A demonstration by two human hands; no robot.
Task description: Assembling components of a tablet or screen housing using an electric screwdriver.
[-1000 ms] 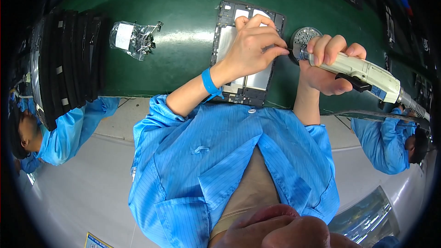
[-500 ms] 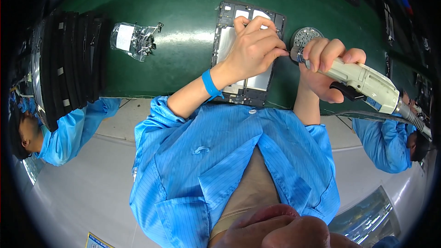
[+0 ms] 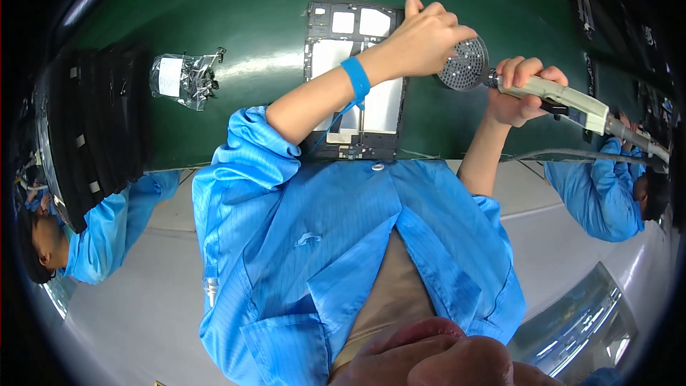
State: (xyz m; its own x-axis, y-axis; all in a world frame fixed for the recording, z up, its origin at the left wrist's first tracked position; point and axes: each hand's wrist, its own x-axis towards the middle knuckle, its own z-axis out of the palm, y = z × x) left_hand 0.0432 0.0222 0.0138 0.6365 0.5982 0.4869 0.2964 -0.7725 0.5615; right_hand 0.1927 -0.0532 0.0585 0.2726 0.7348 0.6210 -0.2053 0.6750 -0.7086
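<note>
the opened device panel (image 3: pixel 382 111) lay flat on the green table (image 3: pixel 264 28) before the person, seemingly to leave its inside accessible; the left hand (image 3: pixel 432 39) hung past its edge, fingers partly curled over the perforated dish (image 3: pixel 464 68), any pinched item impossible to tell; the right hand (image 3: pixel 525 89) was wrapped round a pale powered driver (image 3: pixel 575 100), apparently steadying its nose beside the dish; a bag of black parts (image 3: pixel 189 80) sat well leftward, likely for clearance.

Green bench (image 3: pixel 250 82) | flat device (image 3: pixel 380 106) | bag of parts (image 3: pixel 173 78) | round dish (image 3: pixel 466 66) | dark panels (image 3: pixel 96 114), apparently
</note>
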